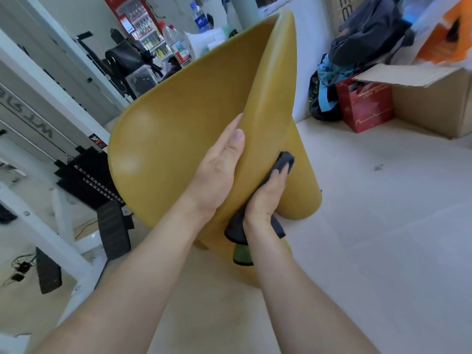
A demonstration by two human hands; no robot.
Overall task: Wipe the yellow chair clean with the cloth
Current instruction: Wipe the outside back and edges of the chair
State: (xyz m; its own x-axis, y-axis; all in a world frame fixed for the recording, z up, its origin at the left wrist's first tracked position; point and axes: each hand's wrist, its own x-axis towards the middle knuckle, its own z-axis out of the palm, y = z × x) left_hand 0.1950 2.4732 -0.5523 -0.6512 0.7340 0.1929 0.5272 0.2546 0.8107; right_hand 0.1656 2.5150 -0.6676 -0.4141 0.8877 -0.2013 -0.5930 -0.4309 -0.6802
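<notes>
Pale floor (370, 226), cardboard box (434, 111) behind. My left hand (219, 172) flat on tilted yellow chair (178, 123), fingers straight; right hand (265, 198) clamped round dark cloth (284, 160), pressing chair side.

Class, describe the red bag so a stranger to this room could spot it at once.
Look right of the yellow chair to the open cardboard box. At its left side stands a red paper bag with pale lettering, bright red between the brown box and a heap of dark clothes.
</notes>
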